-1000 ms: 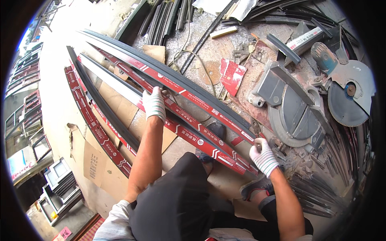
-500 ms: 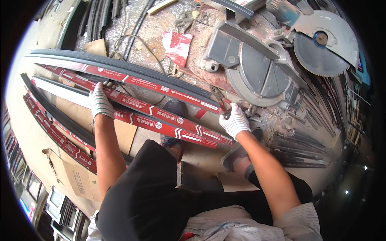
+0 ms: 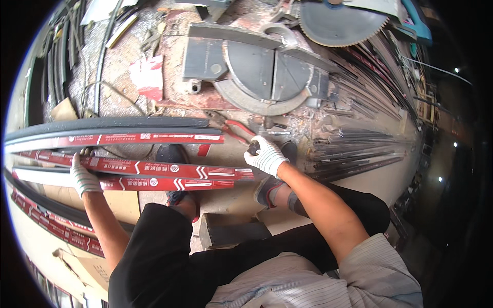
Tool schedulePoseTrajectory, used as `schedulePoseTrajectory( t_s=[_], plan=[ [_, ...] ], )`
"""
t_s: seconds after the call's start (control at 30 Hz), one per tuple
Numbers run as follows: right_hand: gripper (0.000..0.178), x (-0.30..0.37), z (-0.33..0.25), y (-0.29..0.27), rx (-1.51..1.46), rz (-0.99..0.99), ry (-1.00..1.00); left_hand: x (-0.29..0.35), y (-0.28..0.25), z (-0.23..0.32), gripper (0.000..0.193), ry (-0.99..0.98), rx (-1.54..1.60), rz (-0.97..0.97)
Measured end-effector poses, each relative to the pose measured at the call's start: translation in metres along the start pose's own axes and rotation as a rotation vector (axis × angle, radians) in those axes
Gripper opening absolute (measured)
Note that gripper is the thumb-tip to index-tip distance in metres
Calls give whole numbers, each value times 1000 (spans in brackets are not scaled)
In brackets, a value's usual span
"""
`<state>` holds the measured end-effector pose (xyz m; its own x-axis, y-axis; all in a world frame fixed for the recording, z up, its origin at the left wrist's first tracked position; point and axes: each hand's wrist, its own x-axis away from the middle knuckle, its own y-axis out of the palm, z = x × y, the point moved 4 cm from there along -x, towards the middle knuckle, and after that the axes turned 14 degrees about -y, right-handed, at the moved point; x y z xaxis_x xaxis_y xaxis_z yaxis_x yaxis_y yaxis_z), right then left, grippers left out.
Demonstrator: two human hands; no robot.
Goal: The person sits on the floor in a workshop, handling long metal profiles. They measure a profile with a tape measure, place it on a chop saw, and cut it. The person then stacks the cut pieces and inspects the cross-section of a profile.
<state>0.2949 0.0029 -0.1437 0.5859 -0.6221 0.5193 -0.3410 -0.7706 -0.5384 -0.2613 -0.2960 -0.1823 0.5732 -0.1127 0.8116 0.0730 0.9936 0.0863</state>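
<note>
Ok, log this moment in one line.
left hand: gripping red-faced profile | right hand: curled, contents unclear | red-handled pliers: near right hand | saw base: beyond pliers

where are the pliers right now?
Head view, just above and left of centre: the pliers lie below the saw base, by the right end of the top profile, up-left of the right hand.

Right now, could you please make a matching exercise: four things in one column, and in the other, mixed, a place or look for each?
1. left hand
2. right hand
3. pliers
4. saw blade

A. round and toothed
B. on a red-faced profile
C. red-handled
D. close to the pliers

Pairs: 1-B, 2-D, 3-C, 4-A
</note>
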Motion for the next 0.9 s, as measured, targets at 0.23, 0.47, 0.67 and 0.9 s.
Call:
schedulePoseTrajectory(
  t_s=[0.23, 0.47, 0.67, 0.9],
  plan=[
    [33, 22, 35, -56, -397, 236, 422, -3, -2, 1, 36, 0, 23, 108],
    [37, 17, 65, -90, -608, 494, 490, -1, 11, 1, 37, -2, 148, 113],
    [36, 10, 88, -117, -682, 721, 520, 8, 21, 5, 63, 16, 63, 53],
    [26, -5, 127, -182, -744, 979, 476, 0, 14, 8, 48, -43, 14, 24]
  ],
)
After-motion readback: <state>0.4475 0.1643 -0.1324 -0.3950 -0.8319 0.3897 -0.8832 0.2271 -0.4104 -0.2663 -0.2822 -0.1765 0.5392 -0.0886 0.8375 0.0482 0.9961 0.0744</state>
